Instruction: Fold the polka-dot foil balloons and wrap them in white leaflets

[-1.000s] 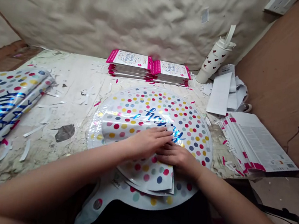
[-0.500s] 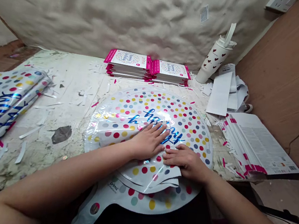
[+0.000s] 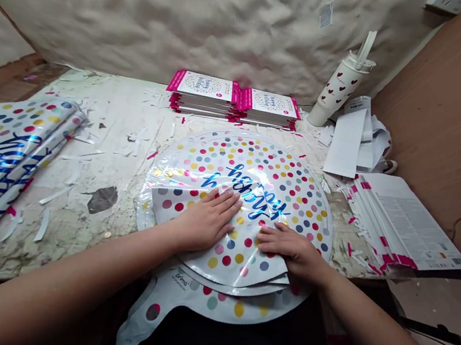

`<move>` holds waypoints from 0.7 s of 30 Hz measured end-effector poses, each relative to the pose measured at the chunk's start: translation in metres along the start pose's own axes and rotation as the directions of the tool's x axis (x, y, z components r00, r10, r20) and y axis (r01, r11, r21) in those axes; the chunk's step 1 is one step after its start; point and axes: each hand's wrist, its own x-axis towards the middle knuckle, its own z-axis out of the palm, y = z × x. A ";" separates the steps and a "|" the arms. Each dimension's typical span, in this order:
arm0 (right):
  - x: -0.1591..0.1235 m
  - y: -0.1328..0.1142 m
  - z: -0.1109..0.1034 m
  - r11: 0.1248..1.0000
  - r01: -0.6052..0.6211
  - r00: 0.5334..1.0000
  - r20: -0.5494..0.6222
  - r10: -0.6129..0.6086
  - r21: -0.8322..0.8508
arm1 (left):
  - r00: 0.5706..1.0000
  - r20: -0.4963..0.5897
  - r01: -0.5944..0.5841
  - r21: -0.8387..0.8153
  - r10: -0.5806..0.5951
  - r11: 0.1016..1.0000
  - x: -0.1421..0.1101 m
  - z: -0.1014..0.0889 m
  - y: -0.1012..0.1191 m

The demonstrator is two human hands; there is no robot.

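Before me lies a flat, round foil balloon with coloured dots and blue script, its tail with a hole pointing toward me at lower left. Part of its top sheet is folded over on itself, making a dotted flap. My left hand presses flat on the folded part near its upper edge, fingers stretched out. On the flap's right side rests my right hand, palm down with fingers extended. The balloon's near edge overhangs the table toward my lap.
Two stacks of pink-edged packets stand at the back wall. A white tumbler with hearts and folded papers are behind right. Fanned cards lie right; more folded dotted foil sheets lie left. Paper scraps litter the table.
My left hand has slid left along the fold, and the flap lies flatter and wider. My right hand stays on the right side. The view has shifted slightly.
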 end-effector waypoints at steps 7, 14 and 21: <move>0.002 0.006 -0.003 0.997 -0.077 0.991 0.114 0.076 0.003 | 0.939 0.064 0.331 0.087 -0.337 0.940 -0.040 -0.016 -0.058; 0.007 0.000 -0.007 0.958 -0.252 0.962 0.142 0.233 0.137 | 0.996 -0.050 0.070 0.043 -0.068 0.997 -0.023 -0.025 -0.040; 0.005 0.005 -0.018 0.907 -0.314 0.937 0.246 0.248 0.282 | 0.996 0.071 -0.046 -0.092 0.053 0.995 0.028 -0.003 0.006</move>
